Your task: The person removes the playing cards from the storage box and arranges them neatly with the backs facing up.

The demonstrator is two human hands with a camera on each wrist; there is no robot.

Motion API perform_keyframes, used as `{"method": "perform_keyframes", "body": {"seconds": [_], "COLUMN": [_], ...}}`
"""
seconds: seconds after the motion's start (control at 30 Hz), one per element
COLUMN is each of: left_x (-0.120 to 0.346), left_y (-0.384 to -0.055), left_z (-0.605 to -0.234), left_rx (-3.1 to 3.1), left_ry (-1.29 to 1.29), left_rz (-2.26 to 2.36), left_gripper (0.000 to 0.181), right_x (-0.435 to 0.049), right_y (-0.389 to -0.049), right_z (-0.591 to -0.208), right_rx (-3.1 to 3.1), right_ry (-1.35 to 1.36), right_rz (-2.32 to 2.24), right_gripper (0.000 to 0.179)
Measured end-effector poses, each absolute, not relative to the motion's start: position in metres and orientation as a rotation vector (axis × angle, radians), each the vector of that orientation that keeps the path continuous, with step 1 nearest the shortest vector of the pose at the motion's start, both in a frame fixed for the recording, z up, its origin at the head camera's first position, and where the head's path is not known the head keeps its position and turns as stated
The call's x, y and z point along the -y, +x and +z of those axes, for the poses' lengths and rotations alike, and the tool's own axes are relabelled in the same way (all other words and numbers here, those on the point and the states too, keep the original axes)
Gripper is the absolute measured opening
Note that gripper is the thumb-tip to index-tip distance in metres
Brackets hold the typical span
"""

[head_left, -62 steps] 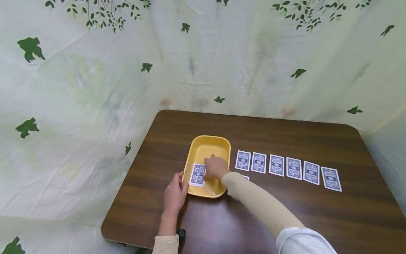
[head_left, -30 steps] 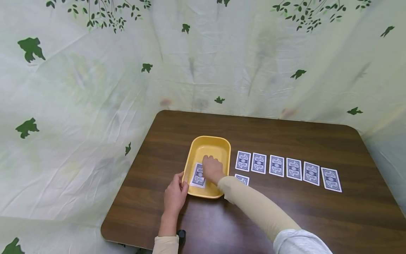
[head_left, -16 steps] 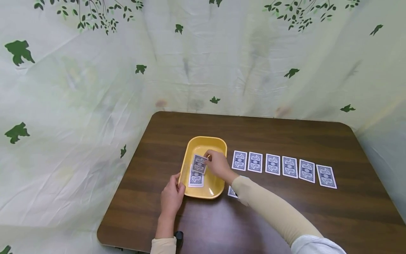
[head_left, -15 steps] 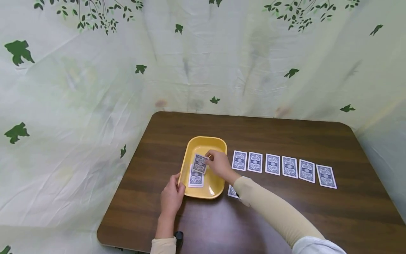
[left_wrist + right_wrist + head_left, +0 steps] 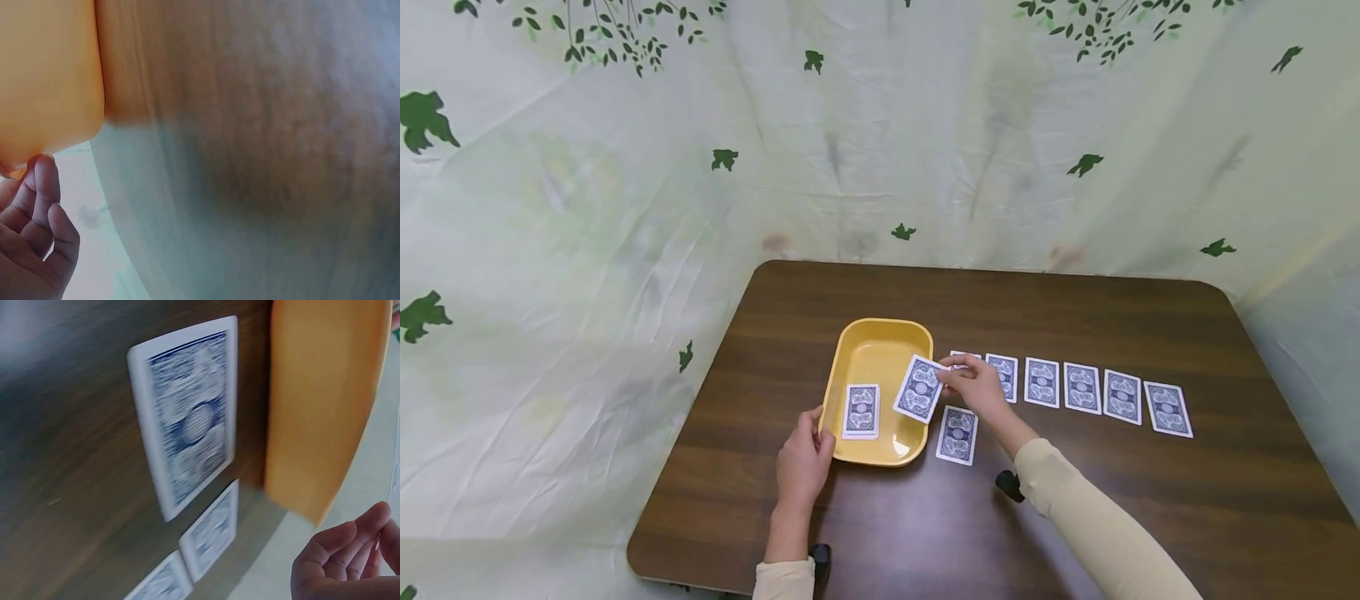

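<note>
Over the right rim of the yellow tray [image 5: 880, 333], my right hand [image 5: 981, 392] pinches a playing card [image 5: 919, 389] by its upper right corner, blue back upward. In the right wrist view my right hand [image 5: 347, 556] shows at the lower right, the card mostly out of frame. Another playing card [image 5: 861, 412], back up, lies inside the tray at the lower left. My left hand [image 5: 802, 458] holds the tray's left rim. Seen from the left wrist, fingers of my left hand [image 5: 37, 231] meet the tray's side [image 5: 50, 94].
Right of the tray a row of face-down playing cards [image 5: 1081, 388] runs across the brown table [image 5: 1075, 317]; my right hand partly covers the leftmost. A single face-down card [image 5: 957, 436] lies below the row, close to the tray. Behind the table hangs a leaf-patterned cloth [image 5: 880, 150].
My right hand has lifted a card off the one in the tray and carried it right, to the tray's right rim. My left hand stays on the rim. The view has shifted slightly.
</note>
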State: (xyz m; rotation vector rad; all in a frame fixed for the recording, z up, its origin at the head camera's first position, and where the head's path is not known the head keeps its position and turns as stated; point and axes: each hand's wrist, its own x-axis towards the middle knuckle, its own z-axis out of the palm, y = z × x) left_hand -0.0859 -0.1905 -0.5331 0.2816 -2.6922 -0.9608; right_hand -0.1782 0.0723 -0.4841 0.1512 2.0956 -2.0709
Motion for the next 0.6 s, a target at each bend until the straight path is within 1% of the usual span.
{"method": "perform_keyframes", "body": {"seconds": [0.1,0.37,0.6], "left_x": [0.190,0.190,0.188], "left_y": [-0.087,-0.086,-0.088], "left_z": [-0.534,-0.531,-0.531], "left_rx": [2.713,2.725,2.723], "left_ry": [0.293,0.304,0.303], "left_rz": [-0.968,-0.974,-0.981], "left_gripper": [0.037,0.038,0.038], "right_x": [-0.089,-0.120,-0.143], "right_y": [-0.176,-0.168,-0.160], "right_z": [-0.488,-0.516,-0.536], "right_rx": [-2.151,-2.317,-2.347], "right_ry": [0.229,0.323,0.430], "right_rz": [-2.029,-1.915,-1.925], "right_gripper": [0.026,0.024,0.023]}}
